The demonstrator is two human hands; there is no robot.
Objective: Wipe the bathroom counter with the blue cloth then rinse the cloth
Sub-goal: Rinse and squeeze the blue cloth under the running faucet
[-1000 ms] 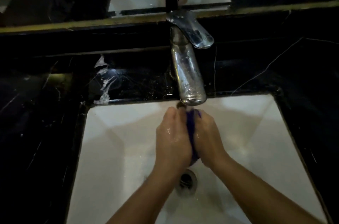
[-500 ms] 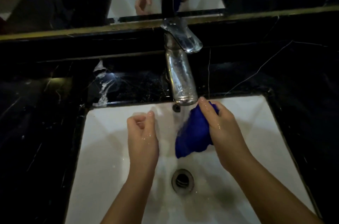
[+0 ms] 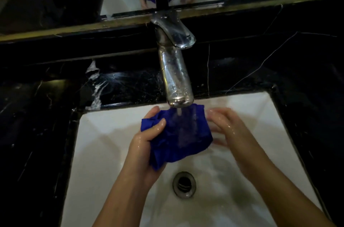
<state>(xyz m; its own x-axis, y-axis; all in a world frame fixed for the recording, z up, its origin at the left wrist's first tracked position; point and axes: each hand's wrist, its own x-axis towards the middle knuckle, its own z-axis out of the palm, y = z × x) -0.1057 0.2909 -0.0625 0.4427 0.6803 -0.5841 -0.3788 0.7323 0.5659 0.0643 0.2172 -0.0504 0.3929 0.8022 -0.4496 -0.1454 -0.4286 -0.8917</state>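
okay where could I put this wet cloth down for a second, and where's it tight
Bare room: the sink floor left of the left hand, and the dark counter right of the faucet. Crowded: under the spout, where the blue cloth sits between both hands, the right hand beside it. Keep the drain uncovered.

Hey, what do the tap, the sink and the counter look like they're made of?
Tap: polished chrome-like metal, with mirror glints and water spots. Sink: glossy white, probably ceramic, with soft reflections. Counter: polished black stone, seemingly marble, with thin white veins.
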